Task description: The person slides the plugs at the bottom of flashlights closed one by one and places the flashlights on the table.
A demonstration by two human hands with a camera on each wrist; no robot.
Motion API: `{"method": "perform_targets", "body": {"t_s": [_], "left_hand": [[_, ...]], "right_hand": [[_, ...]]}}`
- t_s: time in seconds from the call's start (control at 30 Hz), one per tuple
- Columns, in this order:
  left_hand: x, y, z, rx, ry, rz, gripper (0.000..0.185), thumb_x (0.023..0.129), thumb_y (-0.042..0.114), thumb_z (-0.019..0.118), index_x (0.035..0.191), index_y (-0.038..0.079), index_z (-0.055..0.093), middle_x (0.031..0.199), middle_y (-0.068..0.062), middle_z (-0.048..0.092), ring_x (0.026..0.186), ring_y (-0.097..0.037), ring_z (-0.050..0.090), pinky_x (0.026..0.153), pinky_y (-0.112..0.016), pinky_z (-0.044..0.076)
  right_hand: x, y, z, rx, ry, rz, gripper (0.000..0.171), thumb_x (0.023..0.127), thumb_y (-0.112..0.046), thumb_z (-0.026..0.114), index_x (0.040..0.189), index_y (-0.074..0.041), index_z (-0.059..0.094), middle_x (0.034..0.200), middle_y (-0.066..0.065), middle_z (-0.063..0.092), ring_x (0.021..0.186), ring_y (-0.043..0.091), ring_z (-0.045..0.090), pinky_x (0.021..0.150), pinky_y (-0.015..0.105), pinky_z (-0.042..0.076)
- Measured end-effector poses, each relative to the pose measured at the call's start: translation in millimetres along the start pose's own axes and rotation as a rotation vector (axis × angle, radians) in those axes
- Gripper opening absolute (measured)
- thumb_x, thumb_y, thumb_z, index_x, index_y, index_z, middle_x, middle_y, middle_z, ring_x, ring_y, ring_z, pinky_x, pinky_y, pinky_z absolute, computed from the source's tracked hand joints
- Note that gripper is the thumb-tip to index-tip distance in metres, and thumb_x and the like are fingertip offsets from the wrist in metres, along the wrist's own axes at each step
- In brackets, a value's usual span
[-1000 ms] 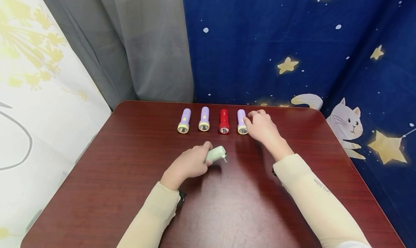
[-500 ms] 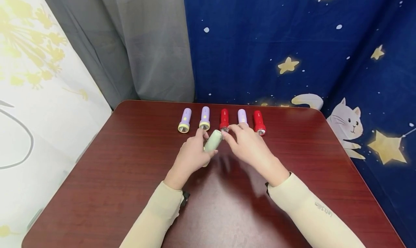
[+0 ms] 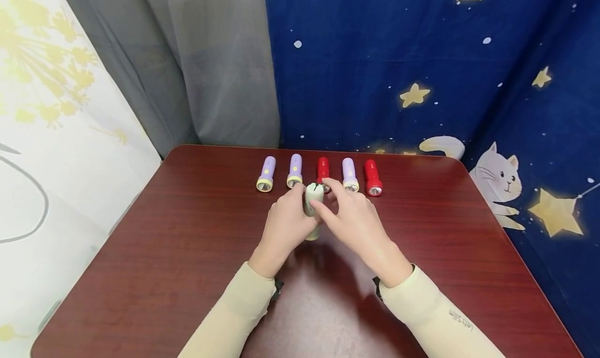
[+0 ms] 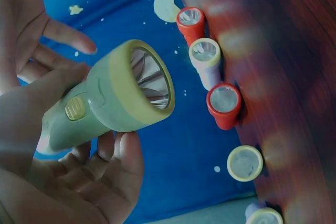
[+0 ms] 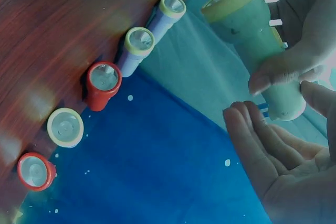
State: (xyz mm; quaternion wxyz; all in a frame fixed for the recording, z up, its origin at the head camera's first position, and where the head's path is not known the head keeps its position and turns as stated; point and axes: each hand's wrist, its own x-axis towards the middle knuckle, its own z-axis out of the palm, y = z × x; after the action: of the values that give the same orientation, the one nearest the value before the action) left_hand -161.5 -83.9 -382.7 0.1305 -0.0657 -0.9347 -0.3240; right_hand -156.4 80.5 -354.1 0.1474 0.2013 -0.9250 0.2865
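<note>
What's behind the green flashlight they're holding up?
Behind the green flashlight a row of five flashlights lies on the table: three purple, two red. It partly covers the middle red flashlight.

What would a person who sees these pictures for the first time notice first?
First, the pale green flashlight held above the middle of the dark red table: the left hand grips it, and the right hand reaches its fingers to it. Behind it, five small flashlights, three lilac and two red, lie in a row.
</note>
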Motion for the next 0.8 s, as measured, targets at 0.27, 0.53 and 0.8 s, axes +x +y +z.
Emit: {"method": "perform_targets", "body": {"t_s": [0.27, 0.53, 0.8], "left_hand": [[-2.6, 9.3, -3.6, -0.009, 0.010, 0.031, 0.038, 0.086, 0.023, 0.085, 0.112, 0.009, 0.061, 0.080, -0.006, 0.070, 0.065, -0.020, 0.063, 0.061, -0.036, 0.055], [-1.0, 6.2, -15.1, -0.294, -0.056, 0.083, 0.045, 0.085, 0.022, 0.089, 0.123, 0.012, 0.068, 0.090, -0.003, 0.075, 0.075, -0.012, 0.066, 0.067, -0.028, 0.056], [0.4, 2.3, -23.5, -0.459, -0.134, 0.101, 0.045, 0.087, 0.021, 0.089, 0.127, 0.009, 0.073, 0.112, -0.006, 0.080, 0.093, -0.017, 0.078, 0.087, -0.037, 0.065]], "right_hand": [[-2, -1, 1, 0.113, 0.063, -0.070, 0.052, 0.095, -0.030, 0.082, 0.139, -0.009, 0.065, 0.095, 0.008, 0.077, 0.080, 0.020, 0.072, 0.076, 0.037, 0.062], [-4, 8, -6, 0.293, 0.054, -0.076, 0.051, 0.100, -0.017, 0.075, 0.148, -0.008, 0.061, 0.118, 0.015, 0.077, 0.098, 0.025, 0.080, 0.089, 0.042, 0.066], [-8, 14, -5, 0.402, 0.040, -0.046, 0.052, 0.100, -0.014, 0.075, 0.150, -0.015, 0.061, 0.121, 0.013, 0.076, 0.105, 0.025, 0.079, 0.090, 0.041, 0.065]]}}
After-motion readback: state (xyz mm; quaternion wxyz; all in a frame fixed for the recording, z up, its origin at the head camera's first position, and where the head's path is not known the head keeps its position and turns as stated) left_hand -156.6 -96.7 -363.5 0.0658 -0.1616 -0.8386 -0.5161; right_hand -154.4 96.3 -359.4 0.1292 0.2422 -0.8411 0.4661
